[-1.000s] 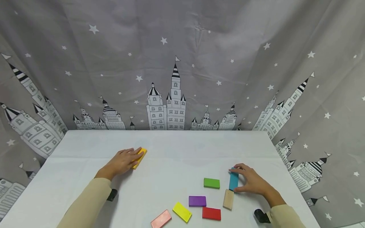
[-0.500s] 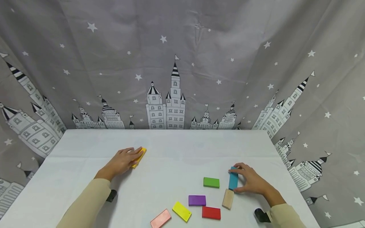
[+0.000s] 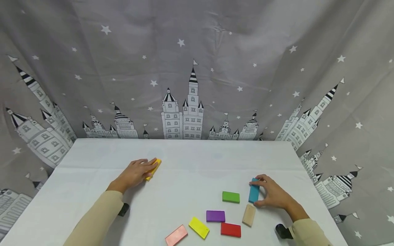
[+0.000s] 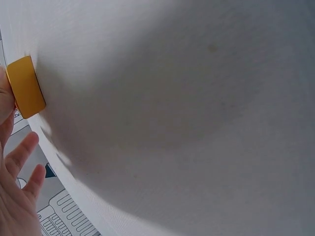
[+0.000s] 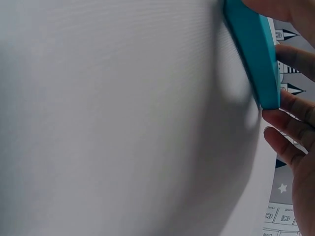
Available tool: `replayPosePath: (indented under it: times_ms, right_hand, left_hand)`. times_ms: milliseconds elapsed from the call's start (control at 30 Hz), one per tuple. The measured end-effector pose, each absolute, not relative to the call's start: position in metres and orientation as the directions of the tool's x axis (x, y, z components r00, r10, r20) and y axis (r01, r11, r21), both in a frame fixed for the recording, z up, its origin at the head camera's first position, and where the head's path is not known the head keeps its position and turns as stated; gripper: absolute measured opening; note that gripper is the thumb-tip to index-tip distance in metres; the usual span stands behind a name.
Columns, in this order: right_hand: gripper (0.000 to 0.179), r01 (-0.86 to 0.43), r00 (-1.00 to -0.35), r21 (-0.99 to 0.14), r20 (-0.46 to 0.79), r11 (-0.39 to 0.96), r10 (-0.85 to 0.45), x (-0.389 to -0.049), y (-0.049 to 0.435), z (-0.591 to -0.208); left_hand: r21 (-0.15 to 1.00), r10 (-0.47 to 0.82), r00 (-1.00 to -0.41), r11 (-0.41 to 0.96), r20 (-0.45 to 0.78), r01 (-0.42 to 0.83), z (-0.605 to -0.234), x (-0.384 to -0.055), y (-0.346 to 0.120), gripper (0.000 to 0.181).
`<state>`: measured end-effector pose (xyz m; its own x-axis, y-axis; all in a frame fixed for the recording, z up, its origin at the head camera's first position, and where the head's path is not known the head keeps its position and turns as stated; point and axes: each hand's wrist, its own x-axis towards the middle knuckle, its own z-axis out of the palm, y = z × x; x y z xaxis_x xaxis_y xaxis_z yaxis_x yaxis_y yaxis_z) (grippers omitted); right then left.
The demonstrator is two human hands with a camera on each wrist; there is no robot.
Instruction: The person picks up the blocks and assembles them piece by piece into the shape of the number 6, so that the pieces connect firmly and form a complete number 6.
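Observation:
At the table's left side, my left hand (image 3: pixel 135 173) grips an orange-yellow block (image 3: pixel 155 168), with fingers lying across its top. In the left wrist view, that block (image 4: pixel 26 87) is at the left edge by the thumb, while two other fingers stand apart from it. Over on the right, my right hand (image 3: pixel 272 193) holds a blue block (image 3: pixel 253 191) by its two ends between thumb and fingers. The right wrist view shows the blue block (image 5: pixel 257 59) low over or on the white surface; I cannot tell if it touches. A plain wooden block (image 3: pixel 248 215) lies just below it.
Between the hands lie a green block (image 3: pixel 231 197), a purple block (image 3: pixel 215 216), a red block (image 3: pixel 231 230), a bright yellow block (image 3: pixel 199 228) and a pink block (image 3: pixel 176 235). A grey castle-print curtain (image 3: pixel 240 51) hangs behind the white table (image 3: pixel 191 164).
My right hand has shifted the blue block slightly away from the wooden block, so their ends no longer meet. The head view has swung slightly; the left hand stays at its block.

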<state>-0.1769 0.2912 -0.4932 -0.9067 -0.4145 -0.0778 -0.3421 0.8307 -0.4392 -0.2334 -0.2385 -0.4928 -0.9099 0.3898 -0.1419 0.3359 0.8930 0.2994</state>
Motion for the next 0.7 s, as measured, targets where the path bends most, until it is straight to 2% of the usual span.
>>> replayPosePath:
  times_ms: [233, 700]
  right_hand:
    - [0.069, -0.35, -0.91, -0.429, -0.055, 0.833, -0.411, -0.188, 0.282, -0.487]
    - [0.067, -0.35, -0.908, -0.432, -0.061, 0.831, -0.414, -0.229, 0.244, -0.479]
  left_hand:
    - [0.303, 0.373, -0.915, 0.899, -0.152, 0.316, -0.491, -0.234, -0.238, 0.057]
    - [0.261, 0.403, -0.907, 0.895, -0.123, 0.362, -0.491, -0.233, -0.238, 0.055]
